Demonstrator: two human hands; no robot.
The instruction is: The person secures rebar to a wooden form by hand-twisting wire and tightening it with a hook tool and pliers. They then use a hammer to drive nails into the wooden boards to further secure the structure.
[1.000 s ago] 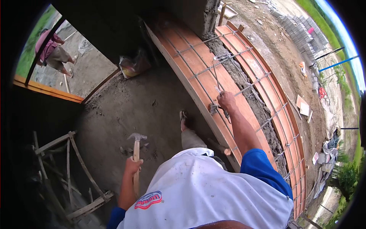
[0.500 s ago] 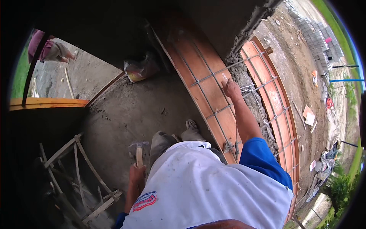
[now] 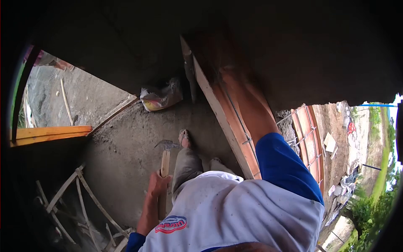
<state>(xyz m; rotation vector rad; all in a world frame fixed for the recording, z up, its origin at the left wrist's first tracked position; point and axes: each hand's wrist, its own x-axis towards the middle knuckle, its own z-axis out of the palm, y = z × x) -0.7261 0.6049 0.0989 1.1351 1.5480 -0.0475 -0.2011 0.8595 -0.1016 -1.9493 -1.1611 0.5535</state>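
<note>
My left hand point(image 3: 158, 183) is wrapped round the wooden handle of a hammer point(image 3: 165, 161), its metal head pointing up and away from me. My right hand point(image 3: 228, 76) reaches far forward over a plywood form point(image 3: 214, 101) and lies in deep shadow, so its fingers do not show clearly. Beneath that arm, a steel reinforcing bar point(image 3: 233, 107) runs along the form. A crossing bar joins it lower down.
A plastic sack point(image 3: 161, 98) rests on the floor by the wall's edge. Wooden sticks form a rough frame point(image 3: 82, 191) at lower left. An orange-yellow beam point(image 3: 52, 133) crosses the opening. On the right, a second barred form point(image 3: 308, 134) curves past.
My right hand has moved forward along the form into the shadow, away from the bar crossing. My body and view have shifted forward. The hammer stays in my left hand.
</note>
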